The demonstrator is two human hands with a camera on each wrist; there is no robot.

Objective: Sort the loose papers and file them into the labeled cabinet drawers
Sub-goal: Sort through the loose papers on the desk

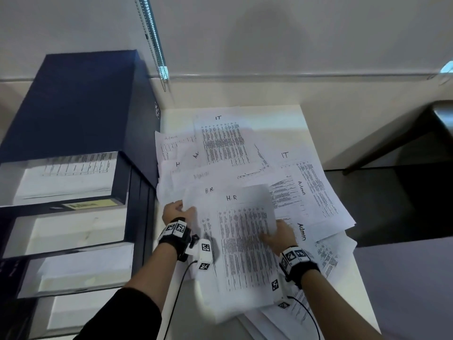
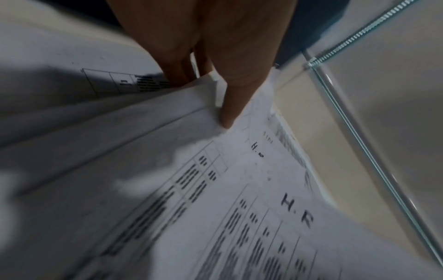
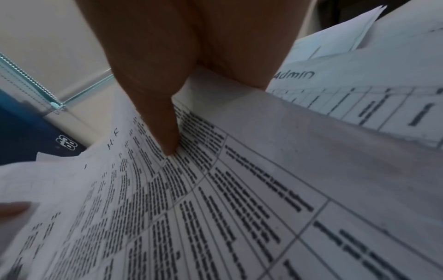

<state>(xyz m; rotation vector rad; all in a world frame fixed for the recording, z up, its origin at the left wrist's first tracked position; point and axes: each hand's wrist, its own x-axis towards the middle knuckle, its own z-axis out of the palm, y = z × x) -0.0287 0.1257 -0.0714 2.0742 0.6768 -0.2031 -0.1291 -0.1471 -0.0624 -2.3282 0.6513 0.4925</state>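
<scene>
A sheet marked "H.R" [image 1: 241, 244] is held above the paper pile by both hands. My left hand [image 1: 179, 211] pinches its left edge near the top, thumb [image 2: 230, 106] on the printed face [image 2: 239, 217]. My right hand [image 1: 274, 235] pinches its right edge, thumb [image 3: 165, 132] pressed on the table of text [image 3: 215, 199]. A second "H.R" sheet [image 1: 208, 191] lies just under it. Loose sheets marked "IT" [image 1: 220, 141] and "Admin" [image 1: 300, 192] spread over the white table [image 1: 301, 114]. The dark blue cabinet [image 1: 81, 106] stands at the left with several drawers pulled out.
The top drawer [image 1: 66, 177] holds papers and bears a yellow "Admin" label [image 1: 85, 205]. Lower drawers [image 1: 73, 231] also hold white sheets. A blind cord [image 1: 153, 40] hangs behind the cabinet. A dark desk [image 1: 404, 168] stands to the right. Cables trail from both wrists.
</scene>
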